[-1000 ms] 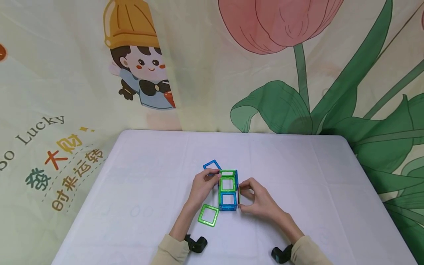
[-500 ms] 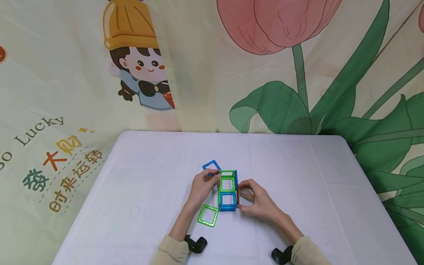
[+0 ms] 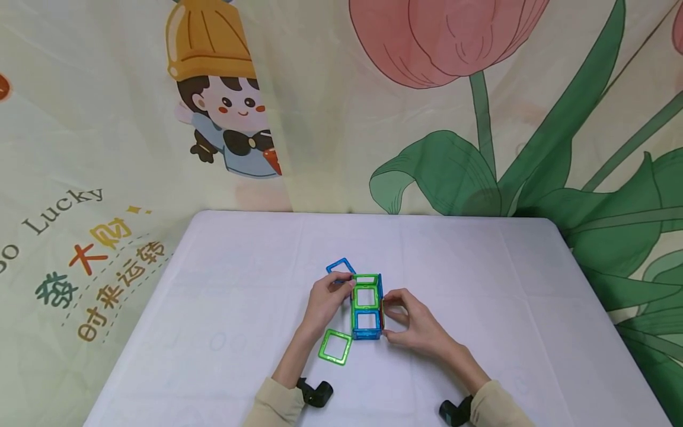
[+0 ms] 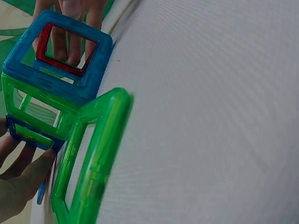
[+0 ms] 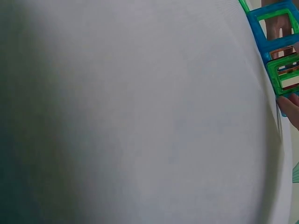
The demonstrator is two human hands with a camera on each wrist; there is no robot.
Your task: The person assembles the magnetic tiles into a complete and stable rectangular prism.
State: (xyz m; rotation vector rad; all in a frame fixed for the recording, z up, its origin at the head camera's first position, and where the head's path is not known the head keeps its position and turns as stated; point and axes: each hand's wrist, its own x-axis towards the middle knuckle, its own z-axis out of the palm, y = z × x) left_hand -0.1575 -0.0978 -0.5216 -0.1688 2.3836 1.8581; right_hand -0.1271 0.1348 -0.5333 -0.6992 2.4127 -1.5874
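A block of square magnetic tiles (image 3: 366,320), blue and green open frames, stands on the white table. My left hand (image 3: 326,301) grips its rear left side with thumb and fingers. On the opposite side, my right hand (image 3: 421,320) pinches a magnetic tile (image 3: 382,313), edge-on and reddish in the head view, flush against the block. In the left wrist view, a red frame (image 4: 43,44) shows through the blue end tile (image 4: 25,70), with right-hand fingers beyond. The right wrist view catches only a fingertip (image 5: 290,109) under a green tile (image 5: 273,74).
A loose green magnetic tile (image 3: 321,350) lies at the block's front left corner. A blue one (image 3: 336,263) lies behind my left hand. The white-covered table (image 3: 480,284) ends at a printed cloth backdrop (image 3: 320,118).
The tile in my right hand has moved slightly left, from just apart to against the block's right side. My left hand keeps its grip, and the loose tiles stay put.
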